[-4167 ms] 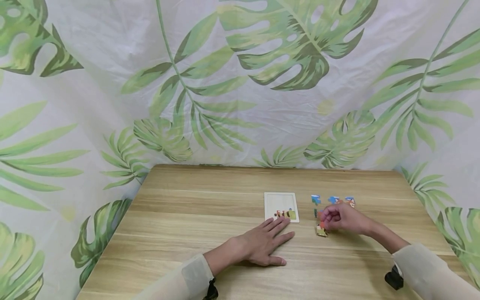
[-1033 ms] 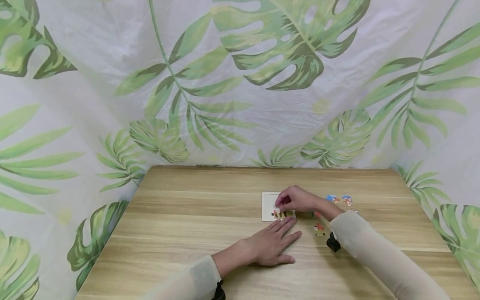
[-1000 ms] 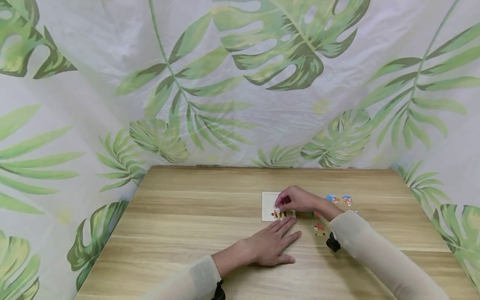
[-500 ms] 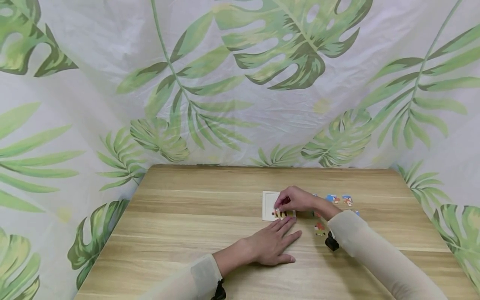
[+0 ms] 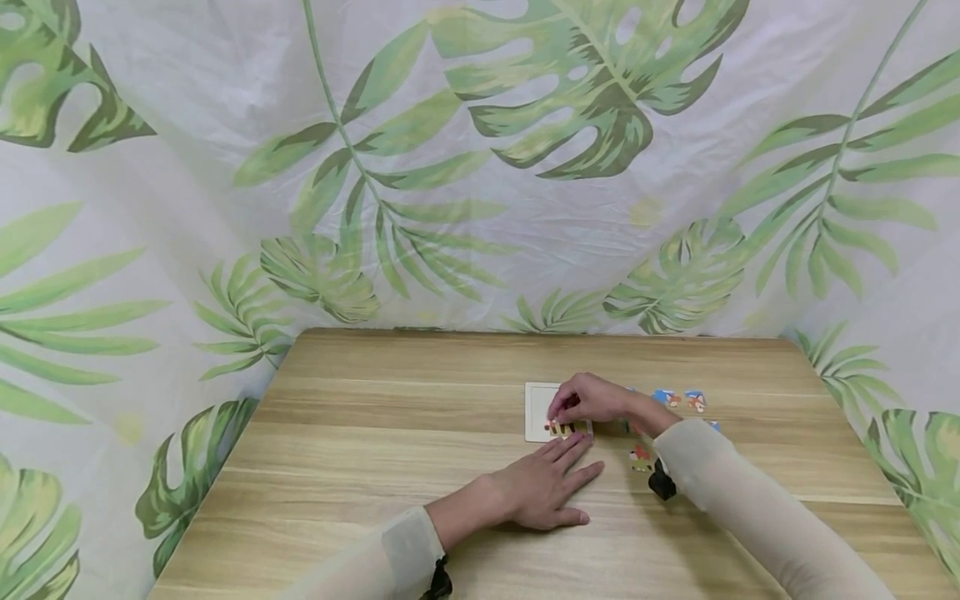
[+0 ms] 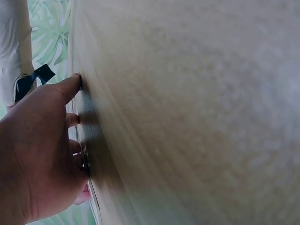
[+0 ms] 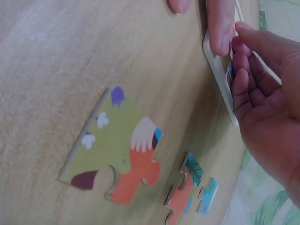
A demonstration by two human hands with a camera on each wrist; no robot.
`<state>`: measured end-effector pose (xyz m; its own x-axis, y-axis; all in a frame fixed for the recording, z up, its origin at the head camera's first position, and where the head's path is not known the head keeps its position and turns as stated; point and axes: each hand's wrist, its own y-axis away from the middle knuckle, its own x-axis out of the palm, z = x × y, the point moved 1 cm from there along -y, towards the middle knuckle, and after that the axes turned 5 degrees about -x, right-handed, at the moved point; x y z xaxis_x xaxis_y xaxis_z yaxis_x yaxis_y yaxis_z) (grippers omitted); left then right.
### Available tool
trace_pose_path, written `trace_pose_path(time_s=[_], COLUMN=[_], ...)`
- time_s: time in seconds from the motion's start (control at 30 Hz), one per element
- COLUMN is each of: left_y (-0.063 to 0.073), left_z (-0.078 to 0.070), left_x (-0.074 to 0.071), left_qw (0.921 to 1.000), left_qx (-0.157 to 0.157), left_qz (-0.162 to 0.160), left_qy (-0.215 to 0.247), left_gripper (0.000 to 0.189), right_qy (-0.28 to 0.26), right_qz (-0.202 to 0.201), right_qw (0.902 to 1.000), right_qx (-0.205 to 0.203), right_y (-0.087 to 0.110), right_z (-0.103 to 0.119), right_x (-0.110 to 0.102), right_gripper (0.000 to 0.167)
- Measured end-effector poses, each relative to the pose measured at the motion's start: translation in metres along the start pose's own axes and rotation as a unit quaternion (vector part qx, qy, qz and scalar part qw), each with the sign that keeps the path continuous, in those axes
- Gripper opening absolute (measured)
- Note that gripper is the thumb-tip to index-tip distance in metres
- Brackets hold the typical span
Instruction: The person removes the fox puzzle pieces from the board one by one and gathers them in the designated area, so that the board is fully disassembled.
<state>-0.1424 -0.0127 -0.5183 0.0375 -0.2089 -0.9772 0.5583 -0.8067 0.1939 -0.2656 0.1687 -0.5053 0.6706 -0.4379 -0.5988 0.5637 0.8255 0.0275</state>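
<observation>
A pale puzzle tray (image 5: 532, 412) lies on the table, with picture pieces (image 5: 567, 429) showing along its near side. My left hand (image 5: 536, 492) lies with its fingers spread, fingertips on the tray's near edge. In the left wrist view the left hand (image 6: 42, 150) appears from the side, low against the tabletop. My right hand (image 5: 592, 398) is over the tray, fingers curled and pinching a puzzle piece that they mostly hide. In the right wrist view, the right hand (image 7: 267, 89) has thumb and fingertips together at the tray's edge (image 7: 220, 79), beside a left fingertip.
Loose puzzle pieces lie right of the tray: a green and orange one (image 7: 126, 150) nearest, an orange one with a leaf (image 7: 185, 185) and a blue one (image 7: 207, 194) beyond. Fox-printed pieces (image 5: 696, 402) lie further right. A leaf-print cloth (image 5: 420, 208) hangs behind the table.
My right hand has moved left from the loose pieces to the tray. Over the last second it stays there, fingertips shifting only slightly. The left hand keeps resting at the tray's near edge.
</observation>
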Motion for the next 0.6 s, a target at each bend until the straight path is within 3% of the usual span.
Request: trace_pose_path(time_s=[0.6], left_y=[-0.0001], left_z=[0.0036], left_x=[0.0002], left_qw=[0.9999], left_qx=[0.013], left_qz=[0.007], left_qy=[0.001], left_gripper=[0.074], right_qy=[-0.027], right_qz=[0.025], right_qw=[0.9993], right_qx=[0.009], right_y=[-0.0024], right_z=[-0.0047], right_x=[-0.0045], right_gripper=[0.012])
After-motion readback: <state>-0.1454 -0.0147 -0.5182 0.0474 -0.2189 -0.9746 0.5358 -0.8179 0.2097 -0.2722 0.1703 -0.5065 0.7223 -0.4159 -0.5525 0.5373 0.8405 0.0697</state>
